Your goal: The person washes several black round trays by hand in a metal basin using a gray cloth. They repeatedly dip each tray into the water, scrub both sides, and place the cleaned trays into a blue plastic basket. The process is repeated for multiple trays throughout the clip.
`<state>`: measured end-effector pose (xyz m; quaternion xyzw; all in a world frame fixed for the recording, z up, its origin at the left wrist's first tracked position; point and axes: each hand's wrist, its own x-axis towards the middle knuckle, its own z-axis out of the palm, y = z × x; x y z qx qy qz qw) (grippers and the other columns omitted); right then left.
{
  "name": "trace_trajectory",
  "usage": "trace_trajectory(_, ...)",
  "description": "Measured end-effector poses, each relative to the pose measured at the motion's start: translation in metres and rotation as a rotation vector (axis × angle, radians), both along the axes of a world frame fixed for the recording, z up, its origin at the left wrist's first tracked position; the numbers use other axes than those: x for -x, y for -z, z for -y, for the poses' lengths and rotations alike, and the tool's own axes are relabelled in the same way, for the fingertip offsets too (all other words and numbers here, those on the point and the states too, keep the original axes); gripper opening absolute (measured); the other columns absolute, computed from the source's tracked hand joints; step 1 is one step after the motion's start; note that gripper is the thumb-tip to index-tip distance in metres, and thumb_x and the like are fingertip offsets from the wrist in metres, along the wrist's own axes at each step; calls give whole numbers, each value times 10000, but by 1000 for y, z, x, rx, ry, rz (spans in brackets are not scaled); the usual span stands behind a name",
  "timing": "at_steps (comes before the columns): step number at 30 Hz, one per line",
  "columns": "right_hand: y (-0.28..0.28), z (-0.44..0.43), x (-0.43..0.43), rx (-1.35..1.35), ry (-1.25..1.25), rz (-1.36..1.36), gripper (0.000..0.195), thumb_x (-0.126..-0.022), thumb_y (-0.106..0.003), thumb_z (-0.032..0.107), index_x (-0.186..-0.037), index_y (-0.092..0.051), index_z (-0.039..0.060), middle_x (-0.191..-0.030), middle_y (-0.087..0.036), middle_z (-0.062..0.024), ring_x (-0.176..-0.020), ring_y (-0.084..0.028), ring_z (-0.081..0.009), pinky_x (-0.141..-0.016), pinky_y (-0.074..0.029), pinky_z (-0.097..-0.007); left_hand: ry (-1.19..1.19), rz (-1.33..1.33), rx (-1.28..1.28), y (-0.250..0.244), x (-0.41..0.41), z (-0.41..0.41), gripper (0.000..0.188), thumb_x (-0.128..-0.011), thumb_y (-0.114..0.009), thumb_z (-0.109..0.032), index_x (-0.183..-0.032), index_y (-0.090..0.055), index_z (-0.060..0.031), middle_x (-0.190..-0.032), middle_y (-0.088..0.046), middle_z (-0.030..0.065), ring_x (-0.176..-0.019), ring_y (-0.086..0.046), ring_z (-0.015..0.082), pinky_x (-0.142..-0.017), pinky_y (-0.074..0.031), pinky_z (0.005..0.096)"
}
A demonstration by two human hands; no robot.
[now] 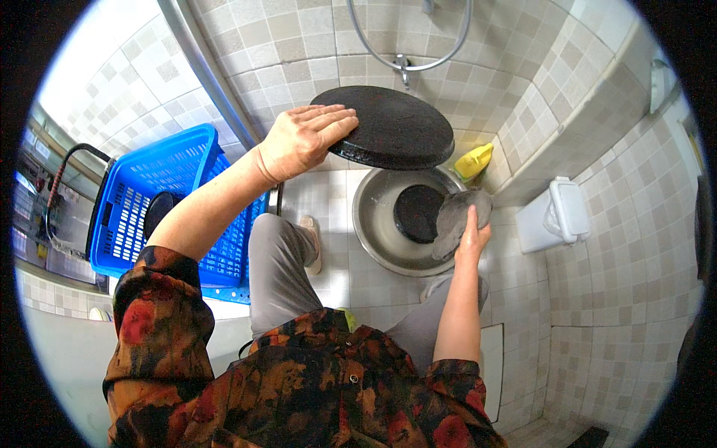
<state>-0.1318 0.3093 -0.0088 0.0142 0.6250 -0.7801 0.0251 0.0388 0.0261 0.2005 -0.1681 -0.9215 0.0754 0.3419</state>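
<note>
My left hand point(305, 134) grips the near left rim of a large round black disc point(392, 126), perhaps a tray or lid. The disc is held up, tilted, beyond and above a metal basin point(361, 224). In my right hand point(475, 238) is a grey cloth point(462, 215), bunched over the basin's right rim. A smaller round black object point(417, 213) lies in the basin, partly covered by the cloth. The basin seems to hold some cloudy water. My left fingertips rest on the disc's upper face, while its underside is hidden.
A blue plastic basket point(162, 151) with a black item point(159, 213) inside stands at my left. Past the basin is a yellow bottle point(474, 161), with a white lidded bin point(552, 218) to the right. On the tiled wall hang a tap point(402, 64) and shower hose point(364, 39).
</note>
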Motion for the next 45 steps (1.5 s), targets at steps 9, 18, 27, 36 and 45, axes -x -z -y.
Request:
trace_trajectory(9,-1,5,-4,-14,17,17,365,-817,-647,233,-1045,-553,-36,-1018,-593,-100,-883,-554,-171,-786,-442,-311,-8,17,-34,13,3,4,409,-593,-577,10,-1002,-582,-15,-1044,-621,130,-975,-610,262,-833,-500,356)
trace_trajectory(18,5,3,0,1,-43,4,382,-833,-621,194,-1126,-525,-30,-1103,-564,-108,-983,-530,-192,-859,-417,-318,-17,52,-130,50,18,16,400,-606,-571,25,-1003,-585,-17,-1019,-625,138,-963,-613,262,-822,-503,354)
trace_trajectory(27,17,6,4,-75,-120,-11,359,-837,-615,184,-1115,-536,-29,-1082,-577,-99,-955,-538,-181,-849,-420,-310,-197,146,-473,100,29,16,444,-594,-584,30,-1028,-587,-63,-972,-631,129,-848,-629,281,-717,-522,365)
trace_trajectory(36,18,15,-2,-298,-97,33,366,-810,-647,217,-1074,-560,-21,-1028,-586,-97,-914,-542,-181,-821,-422,-312,-552,88,-1841,205,61,29,213,-839,-570,-123,-878,-625,80,-780,-621,28,-690,-538,95,-621,-442,254)
trace_trajectory(45,20,4,-5,-463,-202,52,447,-806,-646,253,-1133,-517,-22,-1084,-549,-128,-964,-525,-229,-834,-417,-354,-351,190,-2406,219,66,36,272,-884,-529,-218,-922,-629,32,-845,-645,66,-742,-566,126,-688,-447,286)
